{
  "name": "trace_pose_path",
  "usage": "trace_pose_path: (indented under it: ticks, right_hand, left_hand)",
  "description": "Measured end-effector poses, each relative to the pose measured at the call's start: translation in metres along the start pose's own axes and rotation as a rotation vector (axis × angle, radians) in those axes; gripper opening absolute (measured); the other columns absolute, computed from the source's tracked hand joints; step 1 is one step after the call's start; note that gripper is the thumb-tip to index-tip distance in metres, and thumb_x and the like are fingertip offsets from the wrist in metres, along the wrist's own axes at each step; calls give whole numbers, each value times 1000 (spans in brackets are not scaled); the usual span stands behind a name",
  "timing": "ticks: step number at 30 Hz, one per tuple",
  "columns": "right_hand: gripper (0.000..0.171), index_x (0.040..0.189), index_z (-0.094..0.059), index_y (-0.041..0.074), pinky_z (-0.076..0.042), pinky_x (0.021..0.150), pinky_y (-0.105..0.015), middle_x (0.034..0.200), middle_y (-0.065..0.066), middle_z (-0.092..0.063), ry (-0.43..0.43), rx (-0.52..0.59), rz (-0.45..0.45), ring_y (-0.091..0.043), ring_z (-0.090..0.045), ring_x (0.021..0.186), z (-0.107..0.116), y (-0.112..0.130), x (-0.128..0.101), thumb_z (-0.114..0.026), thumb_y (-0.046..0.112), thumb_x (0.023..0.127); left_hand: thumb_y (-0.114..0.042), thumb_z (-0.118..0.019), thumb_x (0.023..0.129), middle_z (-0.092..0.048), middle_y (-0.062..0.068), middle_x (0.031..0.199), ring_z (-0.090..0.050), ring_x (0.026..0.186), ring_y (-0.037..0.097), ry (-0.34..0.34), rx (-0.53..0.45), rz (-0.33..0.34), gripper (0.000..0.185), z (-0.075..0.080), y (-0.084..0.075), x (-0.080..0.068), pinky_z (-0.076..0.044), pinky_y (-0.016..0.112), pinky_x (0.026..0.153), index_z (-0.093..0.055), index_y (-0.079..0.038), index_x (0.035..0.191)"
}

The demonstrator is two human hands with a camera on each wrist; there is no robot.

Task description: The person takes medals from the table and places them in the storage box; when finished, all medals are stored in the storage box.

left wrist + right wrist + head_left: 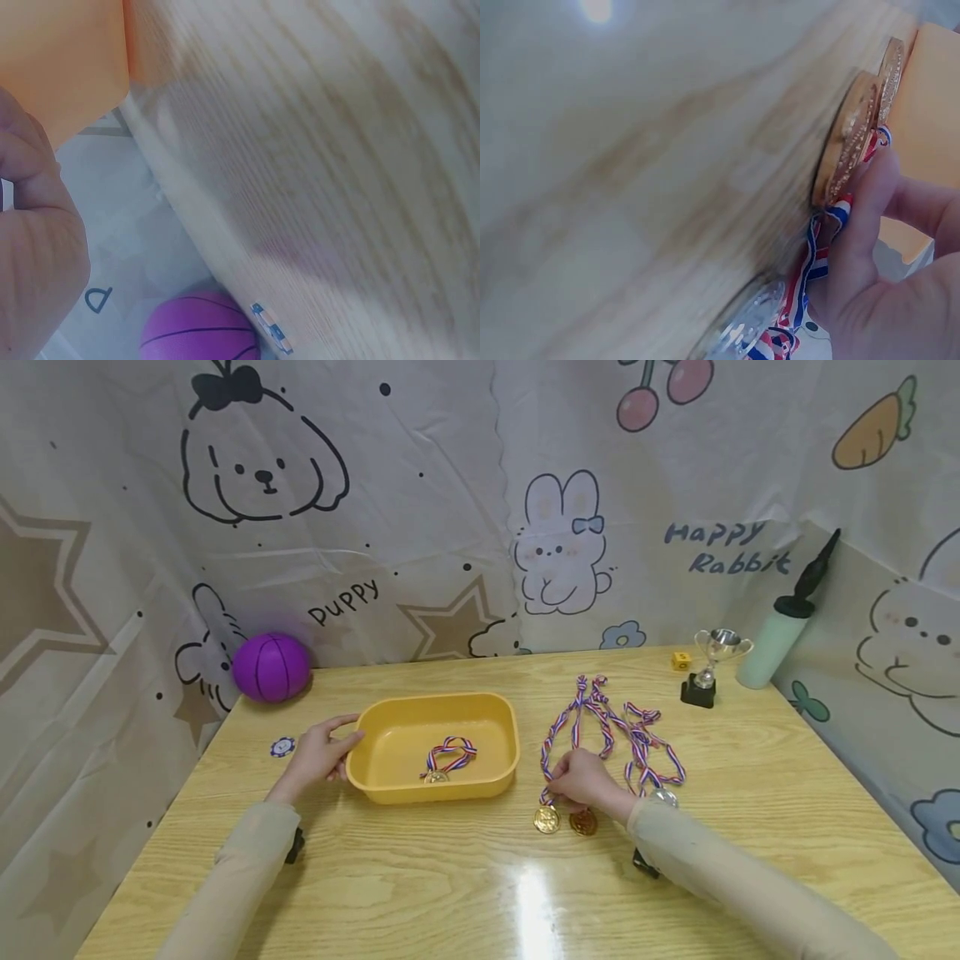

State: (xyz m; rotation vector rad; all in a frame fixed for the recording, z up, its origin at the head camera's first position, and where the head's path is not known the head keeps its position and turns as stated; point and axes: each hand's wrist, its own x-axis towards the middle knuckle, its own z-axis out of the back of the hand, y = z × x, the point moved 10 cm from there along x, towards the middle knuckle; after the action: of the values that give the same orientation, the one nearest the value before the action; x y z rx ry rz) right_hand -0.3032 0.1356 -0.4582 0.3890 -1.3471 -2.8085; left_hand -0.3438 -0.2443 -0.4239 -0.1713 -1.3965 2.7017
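My left hand [317, 752] grips the left rim of a yellow plastic basin [442, 794], thumb over the edge. Inside the basin lies a medal [437, 777] with its red, white and blue ribbon bunched beside it. On the right, my right hand [588, 779] pinches the striped ribbon just above a gold medal [547, 819]. A bronze-coloured medal [582, 822] lies under that hand, partly covered by it. Farther right, a silver medal [664, 797] rests partly behind the wrist, its ribbon [667, 768] spread on the table.
A purple ball [272, 667] and a blue-and-white chip [282, 747] are on the left. At the back right stand a small silver trophy [716, 656], a yellow die [681, 661] and a green hand pump [776, 639]. A printed cloth [450, 485] hangs behind the wooden table [420, 877].
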Motion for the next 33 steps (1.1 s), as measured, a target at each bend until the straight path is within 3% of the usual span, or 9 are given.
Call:
trace_pose_path:
  ticks: [11, 15, 20, 26, 33]
  right_hand:
    - [11, 70, -59, 4, -39, 37, -17, 58, -3, -59, -37, -36, 59, -8, -47, 43, 4, 6, -2, -67, 1, 76]
    - [8, 74, -60, 3, -43, 40, -19, 61, -3, -58, -54, 2, 59, -9, -48, 46, 8, 7, -4, -66, 2, 80]
    - [7, 82, -58, -1, -54, 47, -26, 68, -5, -58, -28, 165, 27, -10, -54, 53, 6, 4, -6, -64, 2, 84]
    - [11, 90, -58, -6, -57, 53, -27, 72, -9, -65, -11, 310, 42, -11, -60, 58, 5, 7, -6, -65, 2, 86]
    - [17, 100, -55, -8, -60, 62, -32, 78, -5, -65, 39, 481, 23, -10, -62, 65, 2, 12, -5, -63, 2, 89]
  left_hand:
    - [-26, -56, 98, -56, 0, 50, -50, 37, 12, 2, 3, 0, 54, -1, -1, 0, -42, 23, 35, -40, -3, 143]
    - [-27, -57, 98, -56, 0, 50, -50, 37, 12, 0, -2, 0, 55, -1, 0, 0, -42, 23, 35, -40, -3, 143]
    - [-27, -57, 97, -57, 0, 50, -50, 36, 12, -1, -5, -11, 55, -1, 0, 1, -41, 23, 35, -41, -2, 143]
    - [-28, -57, 97, -57, 0, 50, -49, 36, 10, -2, -2, -13, 55, -1, 0, 1, -41, 23, 35, -41, -2, 143]
    - [-28, -57, 97, -56, 0, 50, -49, 36, 10, -13, 3, -17, 54, 1, 0, 0, -41, 23, 35, -41, -2, 143]
